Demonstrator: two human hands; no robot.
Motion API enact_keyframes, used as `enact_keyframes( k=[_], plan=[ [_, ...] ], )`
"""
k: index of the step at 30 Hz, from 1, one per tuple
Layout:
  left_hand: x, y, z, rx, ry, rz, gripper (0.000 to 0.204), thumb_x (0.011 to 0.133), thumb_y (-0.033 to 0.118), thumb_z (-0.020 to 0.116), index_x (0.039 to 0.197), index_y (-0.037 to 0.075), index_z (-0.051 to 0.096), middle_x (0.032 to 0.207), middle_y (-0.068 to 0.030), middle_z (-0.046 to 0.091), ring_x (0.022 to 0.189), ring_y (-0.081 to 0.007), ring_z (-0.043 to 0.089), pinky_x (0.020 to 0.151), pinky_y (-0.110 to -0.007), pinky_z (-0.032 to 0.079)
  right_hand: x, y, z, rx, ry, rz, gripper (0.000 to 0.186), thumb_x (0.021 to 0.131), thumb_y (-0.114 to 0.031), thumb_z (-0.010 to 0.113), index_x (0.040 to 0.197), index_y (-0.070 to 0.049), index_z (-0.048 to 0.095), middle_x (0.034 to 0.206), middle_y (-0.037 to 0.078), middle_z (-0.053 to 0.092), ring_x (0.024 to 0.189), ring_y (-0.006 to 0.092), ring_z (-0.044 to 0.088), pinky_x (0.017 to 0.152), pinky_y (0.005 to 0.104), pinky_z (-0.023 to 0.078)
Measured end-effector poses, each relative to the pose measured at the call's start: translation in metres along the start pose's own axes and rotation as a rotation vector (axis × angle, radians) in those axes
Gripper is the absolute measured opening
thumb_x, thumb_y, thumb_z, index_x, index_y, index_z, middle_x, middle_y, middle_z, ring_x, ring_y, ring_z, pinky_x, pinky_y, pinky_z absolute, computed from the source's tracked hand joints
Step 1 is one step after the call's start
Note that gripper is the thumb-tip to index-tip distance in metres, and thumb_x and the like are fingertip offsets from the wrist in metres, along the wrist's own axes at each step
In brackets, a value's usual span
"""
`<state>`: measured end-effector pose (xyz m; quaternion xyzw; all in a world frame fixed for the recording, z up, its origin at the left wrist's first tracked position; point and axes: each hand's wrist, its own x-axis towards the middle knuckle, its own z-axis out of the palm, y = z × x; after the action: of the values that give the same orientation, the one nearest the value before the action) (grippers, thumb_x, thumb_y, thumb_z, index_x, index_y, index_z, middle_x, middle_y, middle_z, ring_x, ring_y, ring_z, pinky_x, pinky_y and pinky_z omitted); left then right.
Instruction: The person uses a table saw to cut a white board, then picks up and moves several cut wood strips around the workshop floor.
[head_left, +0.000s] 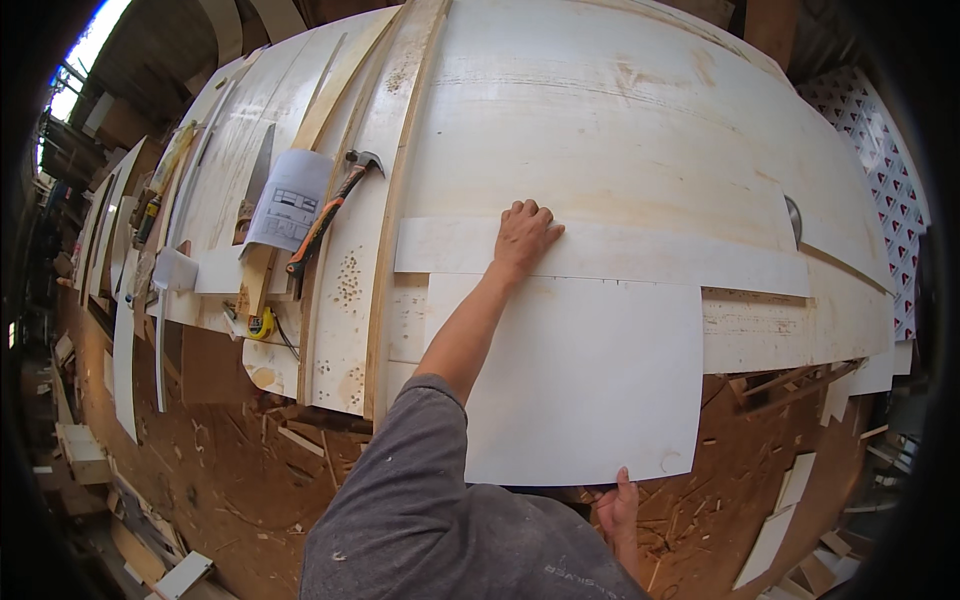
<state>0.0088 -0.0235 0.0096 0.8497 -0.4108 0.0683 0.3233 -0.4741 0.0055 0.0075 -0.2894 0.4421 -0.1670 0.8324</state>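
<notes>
A white rectangular panel hangs partly over the near edge of the bench. My right hand grips its near edge, thumb on top and fingers mostly hidden underneath. Along the panel's far side lies a long narrow white strip, running left to right. My left hand is closed over the strip, with its fingers curled at the strip's far edge. Small dark marks show on the panel near the strip. Left of the panel, a wooden batten runs away from me.
A claw hammer lies beside a sheet with a drawing at left. A yellow tape measure sits near the edge. A curved metal blade sticks up at right. Wood offcuts litter the floor.
</notes>
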Motion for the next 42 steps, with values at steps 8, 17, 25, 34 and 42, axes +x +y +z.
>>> enact_keyframes(
  k=[8, 17, 25, 34, 42],
  plan=[
    [0.002, -0.006, 0.000, 0.008, -0.025, 0.054, 0.024, 0.087, 0.029, 0.064, 0.091, 0.006, 0.066, 0.094, -0.0090, 0.059, 0.097, -0.0277, 0.051, 0.088, -0.040, 0.041, -0.014, 0.022, -0.003, 0.017, -0.017, 0.011, 0.048, 0.098, -0.031, 0.053, 0.135, -0.005, 0.039, 0.125, 0.012, 0.056, 0.112, 0.0286, 0.058, 0.088, 0.0482, 0.054],
    [0.008, -0.014, 0.004, 0.009, -0.012, 0.043, 0.024, 0.087, 0.028, 0.062, 0.087, 0.005, 0.066, 0.091, -0.0101, 0.060, 0.094, -0.0286, 0.052, 0.086, -0.040, 0.043, -0.031, 0.043, 0.023, 0.040, -0.022, -0.010, 0.042, 0.099, -0.026, 0.050, 0.130, 0.000, 0.041, 0.123, 0.015, 0.056, 0.112, 0.0293, 0.058, 0.093, 0.0509, 0.052],
    [0.005, -0.012, 0.006, -0.019, 0.024, 0.050, 0.022, 0.086, 0.026, 0.061, 0.086, 0.005, 0.066, 0.090, -0.0104, 0.059, 0.091, -0.0288, 0.052, 0.085, -0.039, 0.043, -0.017, 0.066, 0.026, 0.063, 0.025, -0.026, 0.038, 0.099, -0.023, 0.049, 0.129, 0.000, 0.043, 0.122, 0.015, 0.057, 0.108, 0.0294, 0.061, 0.090, 0.0465, 0.055],
    [0.007, -0.019, 0.003, 0.030, -0.001, 0.058, 0.021, 0.087, 0.026, 0.061, 0.088, 0.006, 0.065, 0.091, -0.0095, 0.059, 0.092, -0.0278, 0.051, 0.084, -0.038, 0.043, -0.008, 0.046, 0.060, 0.076, -0.018, 0.023, 0.036, 0.099, -0.025, 0.052, 0.126, -0.002, 0.046, 0.117, 0.011, 0.060, 0.104, 0.0241, 0.062, 0.081, 0.0411, 0.056],
    [0.021, -0.004, 0.003, 0.069, -0.045, 0.098, 0.021, 0.088, 0.026, 0.060, 0.090, 0.006, 0.066, 0.095, -0.0109, 0.061, 0.097, -0.0305, 0.053, 0.085, -0.041, 0.042, 0.000, 0.088, 0.036, 0.037, -0.042, 0.162, 0.036, 0.101, -0.023, 0.048, 0.128, -0.001, 0.045, 0.121, 0.013, 0.058, 0.107, 0.0248, 0.061, 0.089, 0.0423, 0.055]
  ],
)
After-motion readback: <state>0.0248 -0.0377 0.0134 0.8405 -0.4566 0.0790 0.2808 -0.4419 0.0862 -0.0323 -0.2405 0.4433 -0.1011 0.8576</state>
